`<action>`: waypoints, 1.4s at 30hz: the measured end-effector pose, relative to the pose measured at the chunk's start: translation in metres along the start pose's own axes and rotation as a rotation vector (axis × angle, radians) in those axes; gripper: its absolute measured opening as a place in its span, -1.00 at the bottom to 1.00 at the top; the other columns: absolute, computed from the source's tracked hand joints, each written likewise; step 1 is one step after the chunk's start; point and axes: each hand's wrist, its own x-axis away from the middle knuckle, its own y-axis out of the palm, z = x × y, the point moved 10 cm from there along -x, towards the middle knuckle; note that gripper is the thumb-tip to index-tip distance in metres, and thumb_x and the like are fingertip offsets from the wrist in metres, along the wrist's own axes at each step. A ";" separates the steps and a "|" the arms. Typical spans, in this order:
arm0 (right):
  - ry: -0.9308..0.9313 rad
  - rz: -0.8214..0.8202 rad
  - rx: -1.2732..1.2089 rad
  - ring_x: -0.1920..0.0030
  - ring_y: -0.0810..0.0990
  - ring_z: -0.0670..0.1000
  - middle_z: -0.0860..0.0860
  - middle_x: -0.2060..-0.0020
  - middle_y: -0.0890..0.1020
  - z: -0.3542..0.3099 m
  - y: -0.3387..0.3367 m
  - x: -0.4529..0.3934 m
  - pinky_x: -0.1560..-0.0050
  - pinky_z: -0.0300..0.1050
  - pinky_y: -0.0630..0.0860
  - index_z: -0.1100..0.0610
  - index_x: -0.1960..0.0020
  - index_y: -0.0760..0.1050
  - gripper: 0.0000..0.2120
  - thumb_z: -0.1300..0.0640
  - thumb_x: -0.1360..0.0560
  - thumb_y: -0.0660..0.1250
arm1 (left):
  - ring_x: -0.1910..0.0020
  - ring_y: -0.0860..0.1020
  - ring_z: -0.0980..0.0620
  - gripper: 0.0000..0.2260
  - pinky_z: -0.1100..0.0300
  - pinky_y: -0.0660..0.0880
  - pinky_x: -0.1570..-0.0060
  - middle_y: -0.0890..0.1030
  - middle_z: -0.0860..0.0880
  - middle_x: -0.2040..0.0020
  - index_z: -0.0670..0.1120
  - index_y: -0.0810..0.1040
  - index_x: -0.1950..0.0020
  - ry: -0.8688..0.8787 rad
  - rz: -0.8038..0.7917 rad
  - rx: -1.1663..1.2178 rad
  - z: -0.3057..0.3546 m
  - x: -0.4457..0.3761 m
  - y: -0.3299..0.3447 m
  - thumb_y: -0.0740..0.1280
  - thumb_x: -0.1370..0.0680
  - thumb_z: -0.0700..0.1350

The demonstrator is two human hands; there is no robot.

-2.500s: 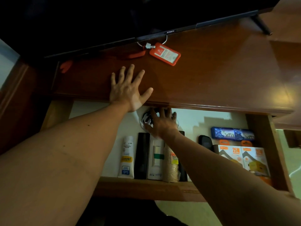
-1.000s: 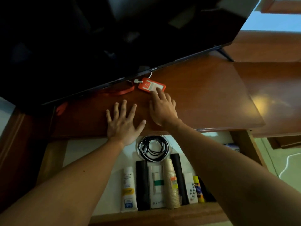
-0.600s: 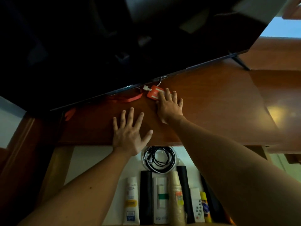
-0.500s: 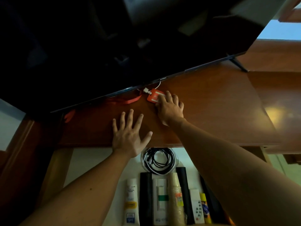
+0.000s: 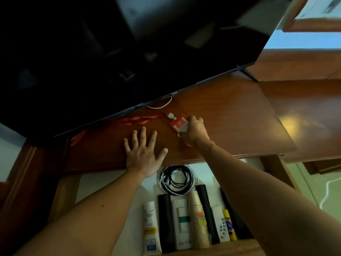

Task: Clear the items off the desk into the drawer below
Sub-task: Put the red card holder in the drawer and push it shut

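Observation:
An orange card holder (image 5: 178, 124) lies on the brown desk (image 5: 230, 122), just in front of the television. Its red lanyard (image 5: 137, 120) trails left under the screen. My right hand (image 5: 193, 131) grips the holder's right edge with curled fingers. My left hand (image 5: 144, 154) rests flat on the desk near its front edge, fingers spread. Below the desk the open drawer (image 5: 96, 183) holds a coiled black cable (image 5: 176, 180), a white tube (image 5: 151, 228), paper cups (image 5: 199, 218) and several other items.
A large dark television (image 5: 129, 52) stands over the back of the desk, with a white cable (image 5: 159, 106) looping out beneath it. Its stand foot (image 5: 248, 75) is at the right. A lower wooden surface (image 5: 310, 111) adjoins the desk on the right.
My right hand left the drawer, reached up to the orange card holder and now has its fingers curled round it; the holder has slid slightly nearer. The left hand stayed flat.

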 end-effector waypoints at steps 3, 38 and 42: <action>0.074 -0.066 -0.163 -0.11 0.55 0.06 0.06 -0.13 0.53 0.014 0.002 0.025 -0.09 -0.04 0.57 0.12 -0.26 0.41 -0.56 0.14 -0.46 0.49 | -0.58 -0.27 -0.21 -0.23 -0.35 -0.22 -0.47 -0.24 -0.06 -0.63 0.17 -0.16 -0.62 0.009 -0.127 0.023 0.001 -0.002 0.004 -0.16 -0.49 0.50; -0.792 0.070 0.204 0.02 0.59 -0.07 -0.03 -0.03 0.63 -0.006 -0.112 0.124 0.06 -0.26 0.51 0.08 -0.23 0.57 -0.70 0.20 -0.51 0.44 | 0.06 0.56 0.10 -0.82 0.22 0.40 0.15 0.64 0.09 0.04 0.04 0.68 -0.13 0.187 -0.008 0.635 0.144 0.065 -0.100 0.30 -0.63 -0.01; -0.451 -0.378 -0.122 -0.08 0.63 0.06 -0.01 -0.03 0.58 0.027 -0.092 0.117 0.08 -0.19 0.57 0.06 -0.10 0.42 -0.78 0.29 -0.54 0.35 | 0.08 0.60 0.10 -0.89 0.19 0.48 0.13 0.66 0.05 0.05 0.00 0.67 -0.02 0.137 0.005 0.699 0.136 0.057 -0.110 0.37 -0.60 -0.02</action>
